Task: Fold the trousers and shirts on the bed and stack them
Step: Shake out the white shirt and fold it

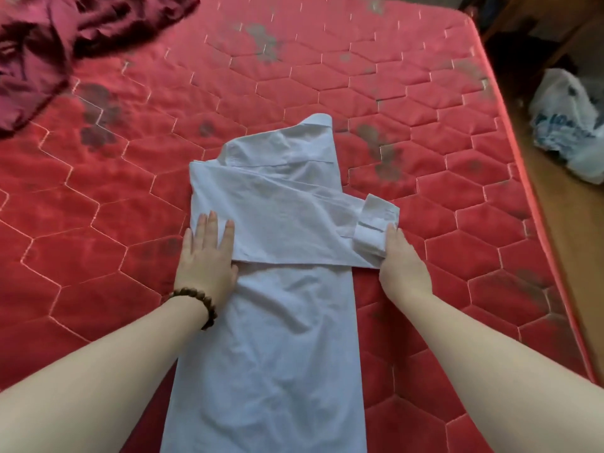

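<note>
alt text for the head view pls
Two hands fold a white shirt on a red quilted mattress: the left hand presses flat on its left edge, the right hand holds the sleeve cuff. A maroon garment lies crumpled far left.

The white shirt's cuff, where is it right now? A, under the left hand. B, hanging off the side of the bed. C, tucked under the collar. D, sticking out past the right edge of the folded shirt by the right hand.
D: the cuff juts past the right edge of the white shirt, touching the right hand; the left hand lies flat on the opposite edge.
</note>
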Demonstrator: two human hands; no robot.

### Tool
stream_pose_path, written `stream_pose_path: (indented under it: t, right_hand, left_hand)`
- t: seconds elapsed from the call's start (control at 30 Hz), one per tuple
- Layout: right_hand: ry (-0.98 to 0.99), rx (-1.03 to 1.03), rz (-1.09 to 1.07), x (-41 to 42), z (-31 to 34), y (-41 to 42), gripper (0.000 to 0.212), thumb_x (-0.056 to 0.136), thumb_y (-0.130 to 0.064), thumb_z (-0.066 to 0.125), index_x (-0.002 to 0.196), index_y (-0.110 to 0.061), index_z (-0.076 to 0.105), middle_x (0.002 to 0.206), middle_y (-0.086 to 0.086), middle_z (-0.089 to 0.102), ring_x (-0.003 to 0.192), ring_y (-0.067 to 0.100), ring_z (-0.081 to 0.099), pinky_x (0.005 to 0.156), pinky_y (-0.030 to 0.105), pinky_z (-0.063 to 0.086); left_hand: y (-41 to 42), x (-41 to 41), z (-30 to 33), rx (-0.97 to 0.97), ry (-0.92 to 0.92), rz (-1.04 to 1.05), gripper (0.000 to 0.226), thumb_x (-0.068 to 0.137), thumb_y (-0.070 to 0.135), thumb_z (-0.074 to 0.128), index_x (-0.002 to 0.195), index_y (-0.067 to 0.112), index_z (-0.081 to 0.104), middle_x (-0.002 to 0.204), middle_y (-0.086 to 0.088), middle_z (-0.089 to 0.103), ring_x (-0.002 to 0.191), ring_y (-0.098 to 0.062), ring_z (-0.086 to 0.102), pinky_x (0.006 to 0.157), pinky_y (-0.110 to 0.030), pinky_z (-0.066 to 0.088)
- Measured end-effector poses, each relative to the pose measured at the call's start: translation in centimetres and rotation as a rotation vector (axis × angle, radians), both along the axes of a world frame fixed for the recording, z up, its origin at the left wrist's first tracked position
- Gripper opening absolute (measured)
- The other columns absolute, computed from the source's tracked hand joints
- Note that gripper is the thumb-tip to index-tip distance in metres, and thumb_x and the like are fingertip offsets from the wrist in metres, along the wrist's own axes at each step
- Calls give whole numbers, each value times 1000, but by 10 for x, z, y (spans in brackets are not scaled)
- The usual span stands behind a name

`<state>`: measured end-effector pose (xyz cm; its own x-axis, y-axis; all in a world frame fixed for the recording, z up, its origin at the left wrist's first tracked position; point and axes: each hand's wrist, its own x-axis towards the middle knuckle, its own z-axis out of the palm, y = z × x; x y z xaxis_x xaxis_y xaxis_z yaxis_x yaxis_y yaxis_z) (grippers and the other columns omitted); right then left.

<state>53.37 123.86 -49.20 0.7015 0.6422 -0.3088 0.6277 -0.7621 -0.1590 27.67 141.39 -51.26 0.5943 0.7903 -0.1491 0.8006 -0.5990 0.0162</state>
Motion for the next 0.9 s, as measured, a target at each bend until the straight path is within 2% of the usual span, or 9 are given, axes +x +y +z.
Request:
stream_pose_path:
  t: [0.1, 0.17, 0.27, 0.33, 0.47, 0.57, 0.63, 0.73, 0.9]
  right_hand:
    - [-186, 16, 69, -13, 3, 10, 81, 83, -18, 45, 151, -3, 5, 159, 21, 0, 147, 32, -1, 119, 44, -3]
    - [-199, 97, 186, -21, 11, 27, 80, 85, -25, 46, 151, -4, 7, 159, 19, -3, 147, 30, -7, 118, 42, -9]
    - [-93, 160, 393, -32, 18, 70, 72, 93, -30, 47, 152, -10, 11, 160, 13, -2, 148, 24, -4, 119, 38, -6]
    - [-32, 164, 426, -37, 18, 101, 68, 96, -31, 47, 152, -13, 13, 160, 12, 0, 148, 24, -1, 119, 37, -2]
    - [22, 65, 383, -34, 8, 142, 75, 94, -40, 53, 153, -18, 12, 160, 10, 6, 147, 24, 6, 120, 40, 7]
    - [-77, 8, 343, -27, -2, 149, 81, 86, -52, 60, 147, -12, 25, 147, 14, 33, 135, 31, 28, 112, 40, 21]
    - [-188, -2, 332, -23, -4, 147, 73, 82, -61, 59, 130, -8, 43, 128, 13, 47, 117, 32, 41, 97, 39, 31]
    - [-280, -59, 375, -12, -6, 144, 62, 82, -67, 52, 106, -10, 54, 111, 13, 55, 105, 32, 48, 82, 40, 33]
    - [-6, 130, 271, 10, 1, 131, 49, 86, -59, 55, 70, -17, 37, 80, 13, 58, 77, 32, 52, 61, 36, 30]
  left_hand:
    - [3, -2, -2, 68, 116, -81, 76, 92, 41, 43, 152, 15, 6, 159, -14, 0, 147, -29, -4, 117, -48, -5]
    - [4, -3, -2, 96, 148, -117, 74, 93, 39, 44, 152, 12, 9, 159, -16, 4, 147, -30, -1, 117, -50, -4]
    - [6, -1, -4, 145, 33, -179, 63, 86, 16, 60, 143, 1, 37, 150, -23, 31, 141, -36, 26, 115, -56, 17]
    - [5, -3, -10, 229, -67, -220, 51, 84, 6, 51, 134, -4, 50, 142, -26, 43, 134, -39, 39, 109, -59, 29]
    - [-2, -7, -19, 208, -143, -191, 54, 85, 7, 26, 133, -3, 51, 141, -23, 45, 132, -38, 42, 107, -60, 31]
    - [-3, -6, -25, 202, -171, -154, 54, 85, 7, 26, 134, 0, 50, 143, -20, 44, 134, -36, 40, 107, -59, 30]
    - [-2, -6, -27, 205, -196, -151, 55, 85, 7, 27, 135, 2, 49, 144, -20, 43, 135, -36, 39, 107, -60, 30]
    - [-2, -7, -28, 212, -207, -138, 58, 83, 9, 28, 137, 8, 49, 145, -20, 42, 136, -36, 37, 107, -62, 27]
    - [-3, -6, -25, 202, -220, -128, 61, 80, 10, 29, 138, 14, 49, 146, -20, 40, 137, -36, 35, 107, -63, 24]
